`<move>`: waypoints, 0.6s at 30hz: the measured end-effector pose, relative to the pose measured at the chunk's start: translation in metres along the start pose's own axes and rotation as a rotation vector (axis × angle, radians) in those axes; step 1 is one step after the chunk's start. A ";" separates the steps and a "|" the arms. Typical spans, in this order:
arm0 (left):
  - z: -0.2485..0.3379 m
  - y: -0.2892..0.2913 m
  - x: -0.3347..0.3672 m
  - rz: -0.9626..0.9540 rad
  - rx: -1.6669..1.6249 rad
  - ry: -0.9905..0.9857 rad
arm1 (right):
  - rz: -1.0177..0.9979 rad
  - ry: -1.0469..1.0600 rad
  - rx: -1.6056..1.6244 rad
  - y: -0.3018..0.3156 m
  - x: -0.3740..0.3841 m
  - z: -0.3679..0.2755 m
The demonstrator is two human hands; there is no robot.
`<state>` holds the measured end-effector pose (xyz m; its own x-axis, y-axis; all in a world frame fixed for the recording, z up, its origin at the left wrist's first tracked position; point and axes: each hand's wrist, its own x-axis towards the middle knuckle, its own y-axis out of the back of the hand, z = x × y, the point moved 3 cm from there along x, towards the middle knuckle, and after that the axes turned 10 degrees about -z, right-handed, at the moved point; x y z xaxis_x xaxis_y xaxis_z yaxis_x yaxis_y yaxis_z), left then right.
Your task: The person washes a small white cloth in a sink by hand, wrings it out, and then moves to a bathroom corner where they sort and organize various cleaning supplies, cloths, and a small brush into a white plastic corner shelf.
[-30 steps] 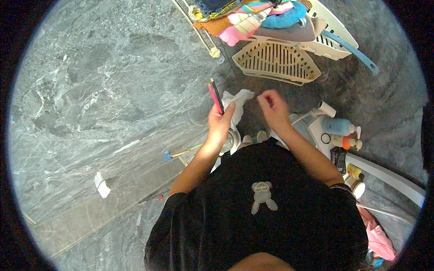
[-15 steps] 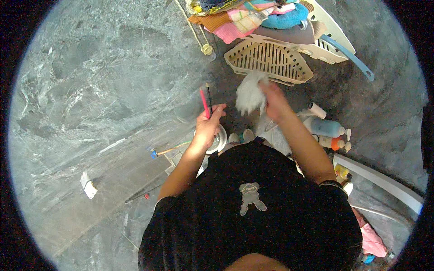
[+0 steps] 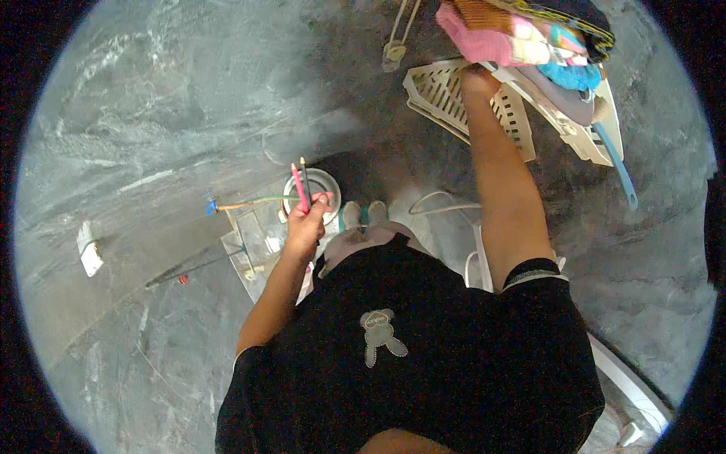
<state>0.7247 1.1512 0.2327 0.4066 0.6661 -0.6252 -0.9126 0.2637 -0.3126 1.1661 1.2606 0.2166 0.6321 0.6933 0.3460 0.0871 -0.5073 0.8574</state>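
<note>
My left hand [image 3: 307, 221] is closed round two slim pencils, a pink pencil [image 3: 298, 184] and a black pencil [image 3: 305, 180], both with their tips upward. Below it on the floor shows a round white basin [image 3: 333, 185], partly covered by the hand. My right arm stretches far forward, and my right hand [image 3: 481, 82] is at the slotted cream corner shelf [image 3: 435, 85], close under the pile of cloths [image 3: 484, 41]. Its fingers are blurred and hidden, so what they hold does not show.
A second cream rack [image 3: 586, 144] stands on the right, with a blue handle [image 3: 622, 175] sticking out. A cord with a pale fitting [image 3: 394, 51] hangs at the wall. On the left are a hose with a blue end [image 3: 211, 206] and a white wall fitting [image 3: 90, 253].
My right hand has moved forward to the corner shelf, and the white bundle it held is no longer visible. The view has shifted; my left hand still grips both pencils.
</note>
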 end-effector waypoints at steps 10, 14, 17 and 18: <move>0.004 -0.014 0.013 -0.052 0.096 0.020 | -0.244 0.277 -0.240 0.047 -0.030 -0.029; 0.006 -0.018 0.026 -0.046 0.061 0.002 | 0.080 0.443 -0.544 0.048 0.002 0.021; -0.005 -0.007 0.028 -0.022 0.059 0.036 | -0.199 0.377 -0.442 0.043 -0.018 -0.034; -0.008 -0.011 0.029 0.006 0.085 0.062 | -0.111 0.525 -0.424 0.024 -0.036 -0.050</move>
<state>0.7465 1.1621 0.2118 0.4009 0.6239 -0.6709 -0.9142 0.3199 -0.2488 1.1076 1.2492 0.2437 0.1708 0.9402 0.2948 -0.2471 -0.2487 0.9365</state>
